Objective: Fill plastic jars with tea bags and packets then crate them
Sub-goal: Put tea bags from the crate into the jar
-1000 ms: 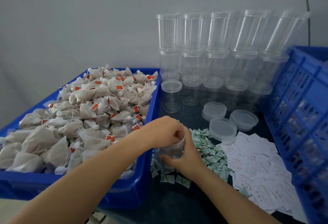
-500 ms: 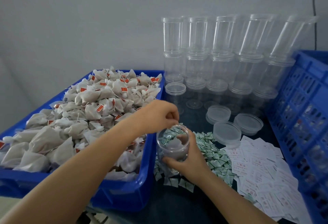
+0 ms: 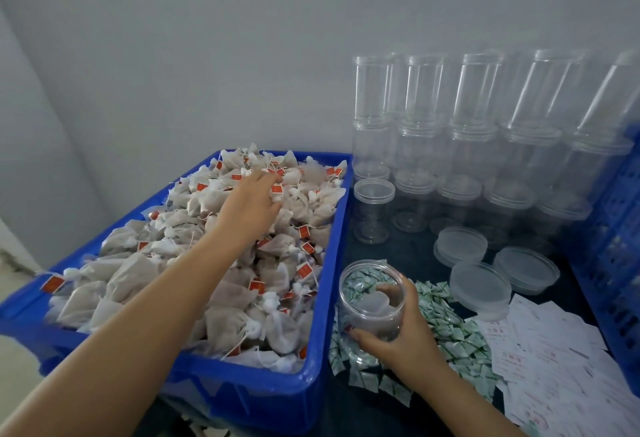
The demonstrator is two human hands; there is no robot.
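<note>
Jar [image 3: 372, 301] filling looks barely begun: the open plastic jar stands on the dark table [image 3: 408, 253] just right of the blue tub [image 3: 322, 298], on the heap of green-and-white packets [image 3: 446, 329], and seems to hold only a bag or two at the bottom, though the clear wall makes that hard to tell. Right hand [image 3: 405, 336] curls round the jar from the near side, thumb low on its front and fingers wrapped behind, steadying it. Left hand [image 3: 251, 206] reaches into the far part of the tub with fingers spread loosely over the tea bags [image 3: 145, 277]; whether it already pinches one I cannot tell. Left to do, by my judgement: more bags, a packet, a lid, then crating. The tub is piled well above its rim with tan bags on strings with red tags. Behind the held jar the empty jars [image 3: 450, 146] stand stacked in rows against the wall, all clear and empty as far as shows. Loose lids [image 3: 481, 289] lie near them, white slips [image 3: 554, 357] fan out beside the packets, and the blue crate [image 3: 613, 229] at the right edge shows nothing clearly inside
</note>
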